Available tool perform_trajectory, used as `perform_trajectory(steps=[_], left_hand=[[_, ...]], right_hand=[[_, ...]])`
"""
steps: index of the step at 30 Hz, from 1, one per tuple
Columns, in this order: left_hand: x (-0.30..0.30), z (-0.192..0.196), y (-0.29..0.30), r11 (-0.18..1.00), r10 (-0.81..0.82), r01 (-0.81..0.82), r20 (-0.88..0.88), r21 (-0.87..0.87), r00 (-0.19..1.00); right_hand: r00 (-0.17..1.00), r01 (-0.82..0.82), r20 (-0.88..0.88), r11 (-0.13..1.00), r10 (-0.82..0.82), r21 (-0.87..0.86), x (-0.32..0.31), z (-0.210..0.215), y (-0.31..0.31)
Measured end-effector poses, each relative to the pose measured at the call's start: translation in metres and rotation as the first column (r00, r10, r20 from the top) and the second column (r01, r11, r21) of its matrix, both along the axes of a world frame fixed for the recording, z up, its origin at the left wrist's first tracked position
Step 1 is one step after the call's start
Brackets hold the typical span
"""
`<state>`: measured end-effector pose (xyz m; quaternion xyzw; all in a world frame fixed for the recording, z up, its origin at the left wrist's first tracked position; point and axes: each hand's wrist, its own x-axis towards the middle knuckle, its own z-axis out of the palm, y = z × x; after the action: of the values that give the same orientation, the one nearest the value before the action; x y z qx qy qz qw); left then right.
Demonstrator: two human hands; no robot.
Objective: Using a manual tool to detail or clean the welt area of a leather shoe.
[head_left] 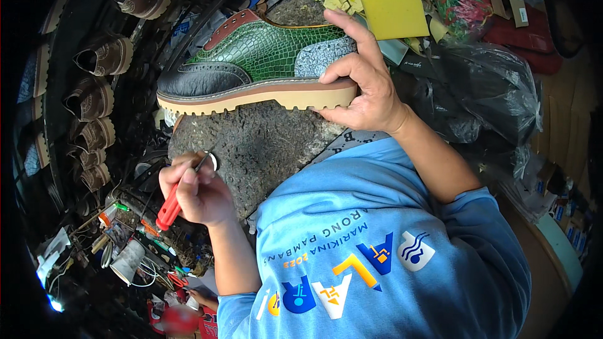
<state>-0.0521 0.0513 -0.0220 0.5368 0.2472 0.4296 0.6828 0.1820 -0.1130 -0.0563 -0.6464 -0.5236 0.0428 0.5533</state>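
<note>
My right hand (370, 81) grips the heel end of a shoe (276, 56), thumb and fingers around its back. The shoe lies side-on, toe to the left, above a dark, worn stone-like block (245, 150). Green crocodile-textured panels, a black toe, a speckled grey-blue heel and a reddish-brown lace panel make up its upper; the thick sole is beige and lugged. Lower left, my left hand (200, 191) is closed around a red-handled tool (169, 209) with a thin metal shaft. A small white round thing (211, 162) shows beside those fingertips, partly hidden.
Brown shoes (103, 54) line a dark rack on the left. Yellow sheets (392, 3) lie at the far side, near a net bag of coloured strands (463, 6). Black plastic (471, 88) covers the right. Tools and a white cup (129, 262) clutter the lower left, near another person in red (182, 320).
</note>
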Motion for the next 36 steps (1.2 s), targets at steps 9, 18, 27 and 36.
perform_trajectory(steps=[9,18,27,36], left_hand=[[-0.075,-0.038,0.017,0.892,0.398,-0.453,-0.479,0.001,0.782],[-0.077,-0.055,0.017,0.901,0.426,-0.394,-0.548,0.184,0.72],[-0.049,-0.025,0.01,0.941,0.334,-0.336,-0.243,0.037,0.911],[0.081,0.009,-0.044,0.952,-0.248,0.25,-0.035,0.178,0.968]], right_hand=[[0.999,0.021,0.031,1.0,-0.02,-0.004,0.001,0.001,0.005],[0.997,0.025,0.075,0.998,-0.021,-0.057,0.0,0.001,0.002],[0.998,0.024,0.055,1.0,-0.025,0.013,0.001,-0.001,0.006],[0.998,0.031,0.047,0.997,-0.034,0.076,0.001,-0.005,0.004]])
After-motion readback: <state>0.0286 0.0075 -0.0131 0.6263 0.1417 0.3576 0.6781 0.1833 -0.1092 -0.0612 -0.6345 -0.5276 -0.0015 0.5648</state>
